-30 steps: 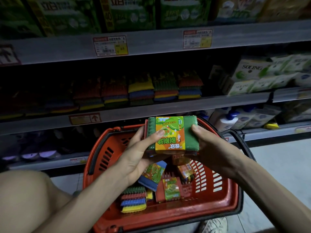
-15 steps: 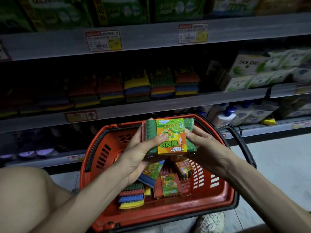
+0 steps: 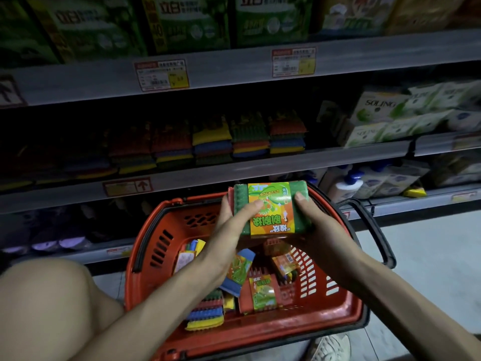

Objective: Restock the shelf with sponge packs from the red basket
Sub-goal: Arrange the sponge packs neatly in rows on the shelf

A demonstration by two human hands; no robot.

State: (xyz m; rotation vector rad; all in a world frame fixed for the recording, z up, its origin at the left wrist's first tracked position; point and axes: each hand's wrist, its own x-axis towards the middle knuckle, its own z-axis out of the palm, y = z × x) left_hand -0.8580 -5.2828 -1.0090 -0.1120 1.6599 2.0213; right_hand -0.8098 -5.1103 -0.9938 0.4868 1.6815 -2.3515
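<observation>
Price tags [image 3: 161, 74] are unreadable; arms [image 3: 156, 303] partly hide sponge packs [image 3: 263, 293] in the basket [image 3: 273, 332].

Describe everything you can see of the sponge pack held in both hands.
The sponge pack is a flat green block of scouring pads, with a red edge showing at its left, wrapped by an orange and green printed band whose lettering reads upside down to the camera. It is held face up above the red basket. The left hand grips its left end, thumb on the band; the right hand grips the right end.
</observation>
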